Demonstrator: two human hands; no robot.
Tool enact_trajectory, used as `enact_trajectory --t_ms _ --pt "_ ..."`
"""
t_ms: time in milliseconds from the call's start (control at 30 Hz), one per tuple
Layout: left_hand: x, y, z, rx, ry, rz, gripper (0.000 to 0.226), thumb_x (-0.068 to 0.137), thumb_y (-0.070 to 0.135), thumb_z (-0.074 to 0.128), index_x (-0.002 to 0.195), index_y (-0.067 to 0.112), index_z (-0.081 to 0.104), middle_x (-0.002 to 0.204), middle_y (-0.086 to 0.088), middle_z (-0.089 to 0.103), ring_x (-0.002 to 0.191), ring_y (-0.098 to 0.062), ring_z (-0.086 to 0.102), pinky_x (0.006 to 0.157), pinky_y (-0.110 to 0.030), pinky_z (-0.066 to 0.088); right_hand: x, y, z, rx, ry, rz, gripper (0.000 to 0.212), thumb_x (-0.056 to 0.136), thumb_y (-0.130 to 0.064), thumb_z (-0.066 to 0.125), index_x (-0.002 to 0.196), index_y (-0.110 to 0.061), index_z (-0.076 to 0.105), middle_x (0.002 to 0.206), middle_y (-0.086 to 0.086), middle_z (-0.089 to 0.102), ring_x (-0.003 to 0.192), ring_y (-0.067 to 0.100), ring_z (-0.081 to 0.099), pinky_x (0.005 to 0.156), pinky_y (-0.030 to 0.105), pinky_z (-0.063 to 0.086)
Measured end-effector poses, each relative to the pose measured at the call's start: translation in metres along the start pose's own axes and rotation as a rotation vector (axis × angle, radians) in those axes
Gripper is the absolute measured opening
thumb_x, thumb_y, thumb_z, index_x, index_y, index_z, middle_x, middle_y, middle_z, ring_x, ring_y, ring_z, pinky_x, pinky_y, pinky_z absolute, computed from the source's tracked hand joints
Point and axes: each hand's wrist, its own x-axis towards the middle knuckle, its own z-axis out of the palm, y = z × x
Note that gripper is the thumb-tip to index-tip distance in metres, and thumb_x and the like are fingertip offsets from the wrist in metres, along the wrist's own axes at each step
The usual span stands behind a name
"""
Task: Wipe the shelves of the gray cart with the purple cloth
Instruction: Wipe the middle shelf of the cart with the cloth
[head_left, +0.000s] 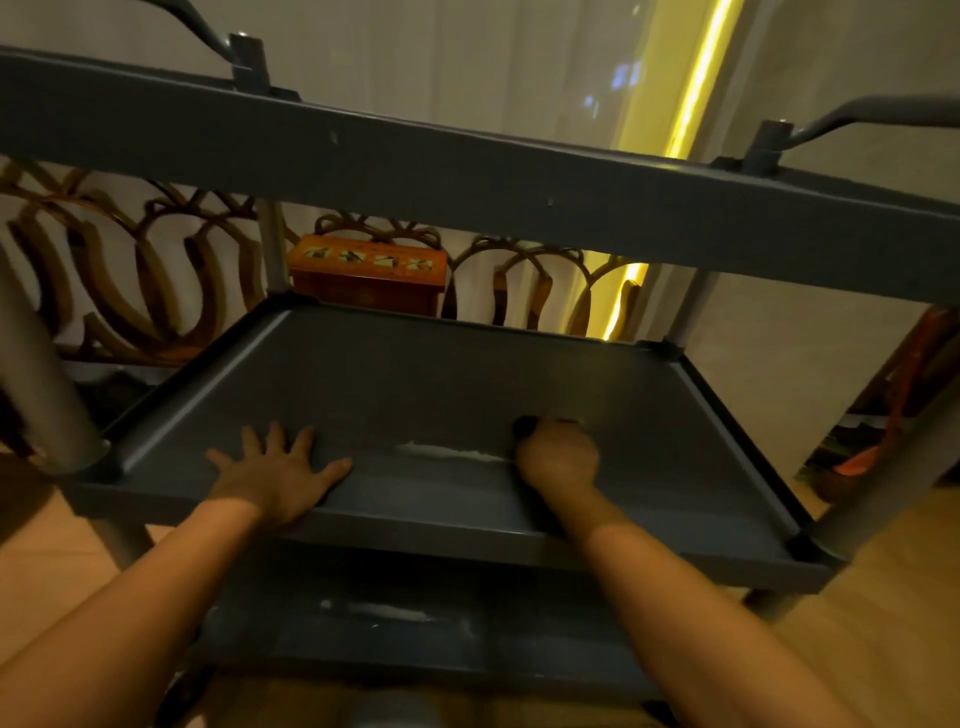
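Observation:
The gray cart fills the view, with its top shelf edge (467, 182) across the upper part, a middle shelf (415, 374) and a bottom shelf (415, 639) below. My left hand (278, 473) lies flat with fingers spread on the middle shelf near its front rim. My right hand (558, 457) is closed in a fist on the same shelf, pressing down on the purple cloth (525, 427), of which only a dark bit shows past the fingers. A whitish streak (452, 453) lies on the shelf just left of that hand. A similar pale smear (379, 610) marks the bottom shelf.
Gray posts (44, 374) hold the shelves at the corners. Behind the cart stand an orange box (369, 275), a curved wooden rack (135, 280) and a sheer curtain (467, 67) with a yellow light strip. Wooden floor (883, 623) lies to the right.

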Motion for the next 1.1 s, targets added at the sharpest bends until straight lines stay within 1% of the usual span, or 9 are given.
enact_trajectory --t_ms 167,367,533,667,767,833,900,967,1100 --pt "-0.008 -0.004 -0.003 -0.123 0.125 0.041 0.084 0.089 0.076 0.024 0.157 0.027 0.017 0.166 -0.009 0.018 0.151 -0.038 0.014 0.117 -0.068 0.013 -0.021 -0.076 0.018 0.021 -0.103 -0.181 0.042 0.096 -0.034 0.051 0.134 -0.018 0.054 0.131 0.016 0.059 0.112 0.034 0.063 0.088 0.038 0.050" --pt "0.009 -0.063 -0.024 -0.020 0.126 0.003 0.087 0.087 0.078 0.033 0.156 0.028 0.020 0.167 -0.007 0.015 0.152 -0.033 0.009 0.120 -0.060 0.015 0.037 0.016 -0.054 0.085 0.060 -0.051 0.028 0.101 -0.036 0.054 0.117 -0.015 0.064 0.113 0.011 0.066 0.102 0.028 0.063 0.094 0.043 0.049" --pt "0.016 -0.059 0.000 -0.014 0.083 0.025 0.085 0.086 0.080 0.019 0.157 0.034 0.013 0.167 -0.006 0.011 0.152 -0.033 0.008 0.120 -0.060 0.012 0.055 0.060 -0.036 0.102 0.007 0.155 0.033 0.100 -0.037 0.054 0.118 -0.011 0.064 0.115 0.018 0.065 0.103 0.034 0.065 0.092 0.046 0.054" --pt "0.026 -0.056 0.011 -0.002 0.104 0.012 0.090 0.081 0.081 0.008 0.157 0.033 0.010 0.168 -0.006 0.007 0.153 -0.033 0.004 0.119 -0.061 0.007 0.062 -0.022 0.005 0.194 0.086 0.086 0.029 0.099 -0.037 0.053 0.104 -0.015 0.070 0.098 0.011 0.067 0.081 0.025 0.062 0.085 0.042 0.053" --pt "0.022 -0.050 0.006 -0.020 0.093 0.005 0.084 0.086 0.076 0.011 0.157 0.031 0.015 0.167 -0.008 0.010 0.153 -0.034 0.006 0.119 -0.060 0.006 0.039 -0.121 0.046 0.194 -0.007 -0.147 0.036 0.100 -0.041 0.045 0.117 -0.017 0.066 0.117 0.014 0.067 0.100 0.031 0.065 0.094 0.046 0.054" --pt "0.011 -0.047 -0.002 -0.115 0.189 0.022 0.078 0.088 0.069 0.016 0.152 0.028 0.032 0.161 -0.009 0.029 0.148 -0.031 0.024 0.118 -0.053 0.018 0.027 -0.158 0.051 0.139 -0.093 -0.292 0.040 0.101 -0.041 0.045 0.129 -0.018 0.061 0.128 0.015 0.063 0.110 0.032 0.064 0.095 0.045 0.054" --pt "-0.006 -0.054 -0.007 -0.171 0.354 0.029 0.072 0.086 0.063 0.020 0.138 0.024 0.050 0.146 -0.008 0.050 0.134 -0.026 0.043 0.111 -0.045 0.031 0.030 -0.161 0.036 0.146 -0.171 -0.339 0.032 0.102 -0.041 0.046 0.118 -0.021 0.065 0.124 0.014 0.067 0.102 0.030 0.066 0.092 0.044 0.055" --pt "-0.014 -0.071 -0.005 -0.072 0.413 0.056 0.069 0.088 0.062 0.025 0.139 0.024 0.049 0.151 -0.008 0.045 0.141 -0.027 0.035 0.117 -0.047 0.024 0.046 -0.140 0.017 0.150 -0.154 -0.256 0.028 0.102 -0.035 0.050 0.114 -0.016 0.066 0.117 0.015 0.068 0.094 0.028 0.065 0.089 0.043 0.055" --pt "-0.012 -0.105 -0.003 0.021 0.259 0.043 0.077 0.089 0.071 0.018 0.154 0.029 0.025 0.166 -0.006 0.015 0.154 -0.029 0.002 0.122 -0.051 0.004 0.082 -0.099 -0.002 0.192 -0.047 0.009 0.034 0.104 -0.032 0.051 0.126 -0.009 0.064 0.102 0.013 0.064 0.082 0.025 0.061 0.072 0.034 0.046"
